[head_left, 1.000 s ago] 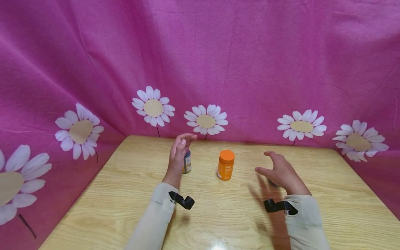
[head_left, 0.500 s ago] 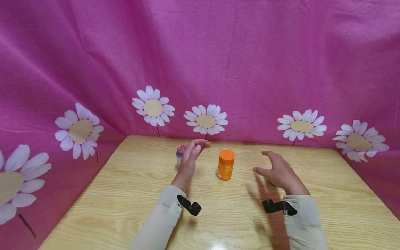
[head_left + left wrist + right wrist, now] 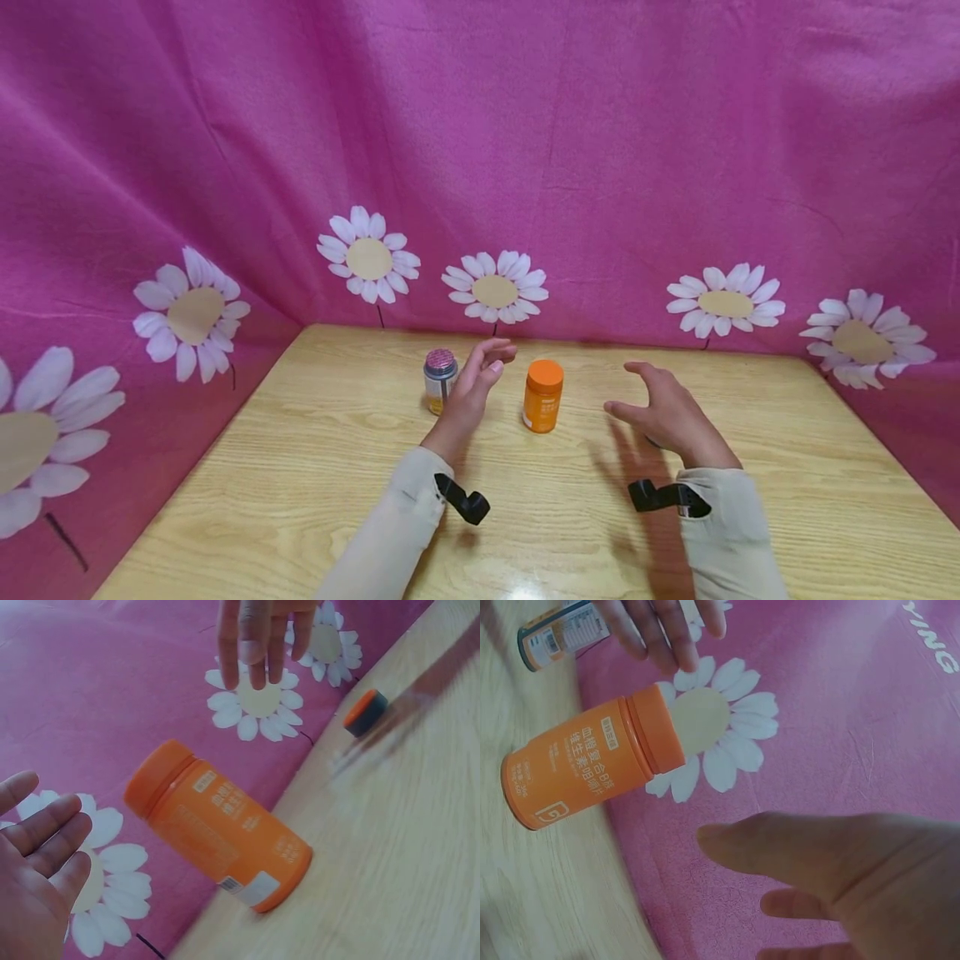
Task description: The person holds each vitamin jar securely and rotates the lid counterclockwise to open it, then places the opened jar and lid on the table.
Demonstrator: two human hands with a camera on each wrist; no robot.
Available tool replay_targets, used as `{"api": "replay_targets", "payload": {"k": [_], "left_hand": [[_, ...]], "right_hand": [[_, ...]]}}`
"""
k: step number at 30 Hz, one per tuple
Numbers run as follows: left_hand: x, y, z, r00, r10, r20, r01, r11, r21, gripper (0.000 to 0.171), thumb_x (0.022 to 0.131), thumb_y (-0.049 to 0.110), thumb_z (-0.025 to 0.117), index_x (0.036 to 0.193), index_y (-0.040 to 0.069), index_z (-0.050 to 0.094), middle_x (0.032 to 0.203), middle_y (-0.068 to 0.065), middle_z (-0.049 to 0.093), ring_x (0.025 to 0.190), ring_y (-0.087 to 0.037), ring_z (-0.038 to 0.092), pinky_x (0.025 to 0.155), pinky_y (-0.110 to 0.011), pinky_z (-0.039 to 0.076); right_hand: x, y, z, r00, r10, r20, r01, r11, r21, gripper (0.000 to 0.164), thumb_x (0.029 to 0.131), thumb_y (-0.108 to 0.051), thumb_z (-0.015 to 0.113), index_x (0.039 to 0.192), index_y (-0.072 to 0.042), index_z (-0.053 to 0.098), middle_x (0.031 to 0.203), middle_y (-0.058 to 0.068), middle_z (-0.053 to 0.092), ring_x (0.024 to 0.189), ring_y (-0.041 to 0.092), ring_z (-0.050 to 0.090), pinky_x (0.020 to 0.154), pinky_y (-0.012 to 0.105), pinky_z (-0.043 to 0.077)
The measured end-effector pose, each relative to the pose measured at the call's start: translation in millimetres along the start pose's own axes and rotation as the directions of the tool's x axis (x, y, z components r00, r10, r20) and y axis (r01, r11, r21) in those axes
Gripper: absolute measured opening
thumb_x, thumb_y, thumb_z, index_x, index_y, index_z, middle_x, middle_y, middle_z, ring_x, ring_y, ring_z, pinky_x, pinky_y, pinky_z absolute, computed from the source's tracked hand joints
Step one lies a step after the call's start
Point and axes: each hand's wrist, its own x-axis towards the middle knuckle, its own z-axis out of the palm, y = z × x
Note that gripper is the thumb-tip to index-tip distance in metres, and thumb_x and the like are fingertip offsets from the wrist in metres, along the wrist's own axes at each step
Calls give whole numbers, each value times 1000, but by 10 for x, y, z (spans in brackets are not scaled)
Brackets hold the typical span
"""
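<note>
An orange bottle point(image 3: 542, 400) with its orange cap on stands upright between my two hands. My left hand point(image 3: 467, 402) is held just left of it, fingers extended and holding nothing. Behind that hand, farther left, stands a second bottle point(image 3: 439, 379), with a grey neck, a pink patterned top and a partly covered label. My right hand point(image 3: 678, 417) hovers right of the orange bottle, thumb and fingers spread apart, nothing in them. A loose round cap point(image 3: 366, 712), dark outside and orange on its upturned face, lies on the table below the right hand, which mostly hides it in the head view.
The wooden table point(image 3: 300, 500) reaches back to a pink cloth point(image 3: 600, 167) printed with white daisies, which also closes off both sides. A black camera mount sits on each wrist, over pale sleeves point(image 3: 727, 517).
My left hand has moved right, from in front of the second bottle toward the orange one, uncovering the second bottle. The right hand has drifted slightly left. The orange bottle stays put.
</note>
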Motion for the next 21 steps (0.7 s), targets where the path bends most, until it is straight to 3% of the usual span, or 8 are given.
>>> {"api": "replay_targets", "payload": {"k": [4,9,16,21], "left_hand": [[3,-86,60,998,-68,-3,68,998,-10,47,100,25,43,142,5,36,141,-18,44,133,-28,39,113,-44,26],[-24,-168,139,980,-197,18,197,980,11,50,100,25,48,144,8,32,145,-15,40,136,-28,36,113,-44,27],[16,-27,276,980,-195,36,194,980,38,54,96,18,54,144,6,32,144,-21,39,135,-33,36,114,-47,22],[39,-98,319,973,-226,45,224,973,60,58,95,20,57,146,9,30,143,-17,42,134,-31,38,113,-48,24]], "right_hand": [[5,-23,21,1000,-22,-18,22,1000,18,73,87,-33,70,141,2,38,139,32,39,127,49,36,101,62,32],[22,-69,106,1000,-16,5,15,999,47,73,88,-35,69,142,2,38,142,29,39,130,47,35,103,61,31],[119,-156,177,998,-47,-42,49,998,50,66,89,-33,67,140,1,42,139,27,44,127,45,41,102,59,34],[178,-246,242,998,-49,-33,52,994,93,62,90,-33,66,139,-2,44,139,24,47,124,46,45,97,58,40]]}}
